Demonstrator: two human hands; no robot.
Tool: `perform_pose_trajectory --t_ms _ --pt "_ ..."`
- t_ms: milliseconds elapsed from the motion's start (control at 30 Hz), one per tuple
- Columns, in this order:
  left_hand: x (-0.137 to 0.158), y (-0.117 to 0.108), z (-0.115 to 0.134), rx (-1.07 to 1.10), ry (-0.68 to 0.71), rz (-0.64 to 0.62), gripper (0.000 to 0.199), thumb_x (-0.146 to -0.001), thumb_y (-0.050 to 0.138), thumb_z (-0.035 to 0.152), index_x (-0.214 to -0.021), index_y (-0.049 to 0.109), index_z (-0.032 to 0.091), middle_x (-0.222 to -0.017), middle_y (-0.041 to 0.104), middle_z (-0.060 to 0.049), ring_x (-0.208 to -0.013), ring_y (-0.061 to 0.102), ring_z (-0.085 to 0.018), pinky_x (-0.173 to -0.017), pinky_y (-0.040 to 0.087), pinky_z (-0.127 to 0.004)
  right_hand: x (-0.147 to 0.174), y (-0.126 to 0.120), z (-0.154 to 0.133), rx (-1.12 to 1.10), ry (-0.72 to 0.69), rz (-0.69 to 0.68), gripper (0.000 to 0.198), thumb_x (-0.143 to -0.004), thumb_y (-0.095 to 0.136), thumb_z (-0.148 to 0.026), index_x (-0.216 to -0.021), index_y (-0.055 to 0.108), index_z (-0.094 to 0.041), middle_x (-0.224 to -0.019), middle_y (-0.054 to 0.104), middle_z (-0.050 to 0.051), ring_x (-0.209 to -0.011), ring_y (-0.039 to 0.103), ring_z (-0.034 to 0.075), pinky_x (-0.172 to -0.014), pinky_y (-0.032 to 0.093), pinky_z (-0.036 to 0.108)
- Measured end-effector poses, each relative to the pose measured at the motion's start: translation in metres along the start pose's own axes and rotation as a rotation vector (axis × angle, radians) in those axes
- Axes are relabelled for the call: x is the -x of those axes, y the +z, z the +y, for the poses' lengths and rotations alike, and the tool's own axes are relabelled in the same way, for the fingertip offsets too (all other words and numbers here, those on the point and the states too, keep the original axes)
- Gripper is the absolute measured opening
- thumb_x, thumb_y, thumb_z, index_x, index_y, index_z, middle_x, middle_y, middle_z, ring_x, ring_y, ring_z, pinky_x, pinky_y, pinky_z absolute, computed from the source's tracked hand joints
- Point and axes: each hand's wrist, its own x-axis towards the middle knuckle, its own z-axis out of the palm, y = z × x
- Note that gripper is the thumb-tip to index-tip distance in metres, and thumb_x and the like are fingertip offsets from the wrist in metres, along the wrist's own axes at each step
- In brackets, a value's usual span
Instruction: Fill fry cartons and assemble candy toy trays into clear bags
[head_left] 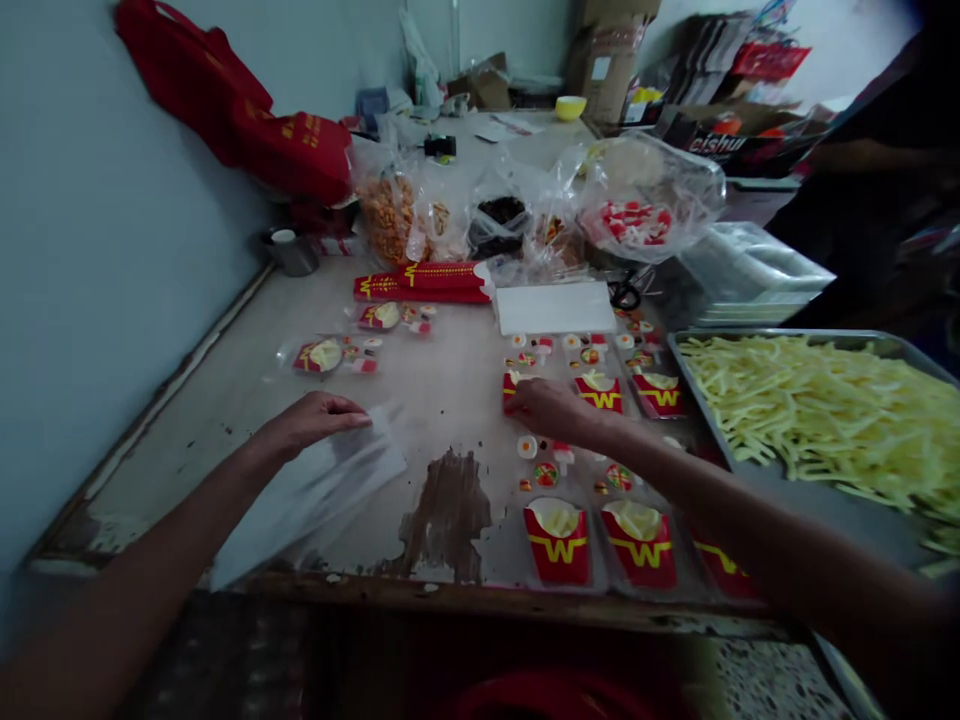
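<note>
Right hand (551,408) among red cartons (600,396) with yellow "W"

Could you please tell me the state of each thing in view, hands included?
Left hand: pinching clear plastic bag
Clear plastic bag: flattened, held near one edge
Right hand: at a small red carton, grip unclear
Front-left red carton: lying flat, holding pale strips
Metal tray: heaped with pale strips
White slab: lying flat
Metal cup: upright
Yellow bowl: upright
</note>
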Motion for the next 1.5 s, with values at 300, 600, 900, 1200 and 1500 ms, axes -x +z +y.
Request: perform_pose_trajectory --t_ms 300,600,900,1200,1500 --pt "-0.011 0.017 0.009 0.168 -0.103 0.082 0.045 -0.054 0.086 0.054 -0.074 0.075 0.016 -0.064 0.066 -0.002 -0.060 0.051 -0.014 -0.059 0.032 -0.026 -0.063 -0.024 0.025 0.148 -0.272 0.012 0.108 -0.059 0.083 -0.019 -0.155 0.032 -0.020 -0.160 0.033 0.017 -0.144 0.032 0.038 -0.112 0.033 0.053" --pt "-0.009 0.018 0.011 0.295 -0.142 0.122 0.041 -0.059 0.083 0.052 -0.079 0.079 0.016 -0.069 0.068 -0.003 -0.064 0.051 -0.013 -0.061 0.031 -0.026 -0.100 -0.017 0.023 -0.006 -0.300 0.077 0.104 -0.059 0.085 -0.040 -0.150 0.042 -0.015 -0.132 0.057 0.017 -0.116 0.056 0.035 -0.099 0.044 0.045" --pt "0.015 0.048 0.033 0.433 -0.115 0.254 0.038 -0.048 0.093 0.041 -0.064 0.069 0.016 -0.062 0.062 0.002 -0.061 0.050 -0.011 -0.061 0.035 -0.026 -0.051 -0.055 -0.022 0.012 -0.057 0.418 0.104 -0.064 0.083 -0.050 -0.152 0.038 -0.017 -0.132 0.055 0.017 -0.116 0.049 0.038 -0.095 0.044 0.048" --pt "0.024 0.061 0.050 0.272 -0.036 0.209 0.038 -0.051 0.092 0.043 -0.065 0.069 0.016 -0.066 0.069 -0.002 -0.063 0.057 -0.014 -0.060 0.039 -0.027 -0.026 -0.043 -0.026 0.153 -0.042 0.499 0.098 -0.071 0.078 -0.046 -0.152 0.031 -0.017 -0.129 0.054 0.017 -0.114 0.046 0.037 -0.095 0.037 0.047" --pt "0.015 0.064 0.048 0.197 -0.029 0.001 0.038 -0.046 0.094 0.038 -0.065 0.070 0.016 -0.061 0.063 0.001 -0.058 0.052 -0.012 -0.056 0.037 -0.026 -0.020 -0.021 -0.051 0.112 -0.036 0.499 0.097 -0.076 0.075 -0.042 -0.154 0.024 -0.016 -0.129 0.053 0.018 -0.115 0.046 0.037 -0.095 0.036 0.048"
